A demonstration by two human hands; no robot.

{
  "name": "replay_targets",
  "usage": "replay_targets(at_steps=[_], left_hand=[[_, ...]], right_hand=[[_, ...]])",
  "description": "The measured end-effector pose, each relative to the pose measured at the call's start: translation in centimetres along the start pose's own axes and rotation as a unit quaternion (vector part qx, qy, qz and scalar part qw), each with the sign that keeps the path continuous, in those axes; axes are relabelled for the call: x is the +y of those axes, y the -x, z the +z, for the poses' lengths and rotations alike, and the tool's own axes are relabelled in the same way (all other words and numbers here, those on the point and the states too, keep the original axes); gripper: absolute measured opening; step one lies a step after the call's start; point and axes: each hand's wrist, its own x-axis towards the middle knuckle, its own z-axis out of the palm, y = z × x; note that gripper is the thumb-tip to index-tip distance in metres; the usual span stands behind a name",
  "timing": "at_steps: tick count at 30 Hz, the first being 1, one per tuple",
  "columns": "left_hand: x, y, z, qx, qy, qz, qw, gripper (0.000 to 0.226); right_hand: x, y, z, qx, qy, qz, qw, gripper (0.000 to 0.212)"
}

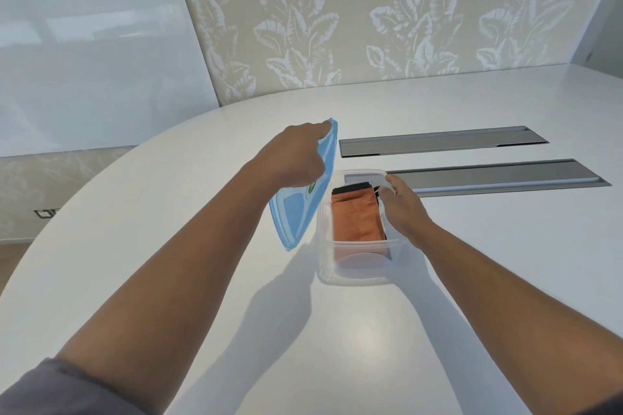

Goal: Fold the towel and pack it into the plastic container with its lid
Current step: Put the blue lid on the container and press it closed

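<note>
Head view: towel (357, 219) in container (354, 274), just beside right hand (403, 209).

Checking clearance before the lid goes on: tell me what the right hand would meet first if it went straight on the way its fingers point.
Probably the folded orange towel: the right hand grips the clear container rim, fingers aimed inward. Depth is unclear.

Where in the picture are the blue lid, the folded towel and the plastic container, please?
blue lid (296, 212): head view, its lower flat panel.
folded towel (357, 219): head view, its orange top.
plastic container (354, 274): head view, its clear near wall.
</note>
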Motion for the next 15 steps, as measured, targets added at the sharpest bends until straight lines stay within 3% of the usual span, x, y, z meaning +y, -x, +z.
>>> replay_targets(at_steps=[4, 9, 12, 15], left_hand=[[-0.5, -0.6, -0.4, 0.019, 0.136, -0.016, 0.990, 0.063], [-1.2, -1.3, -0.9, 0.045, 0.328, -0.062, 0.942, 0.063], [-1.3, -1.4, 0.1, 0.025, 0.435, -0.110, 0.893, 0.061], [-1.6, -1.3, 2.3, 0.014, 0.557, -0.153, 0.816, 0.054]], right_hand=[[-1.0, 0.5, -0.1, -0.013, -0.019, -0.031, 0.999, 0.057], [-3.1, 1.3, -0.3, -0.027, -0.064, -0.037, 0.997, 0.070], [-3.8, 1.3, -0.5, -0.064, -0.098, -0.036, 0.993, 0.047], [-3.3, 0.8, -0.9, -0.058, -0.166, -0.029, 0.984, 0.031]])
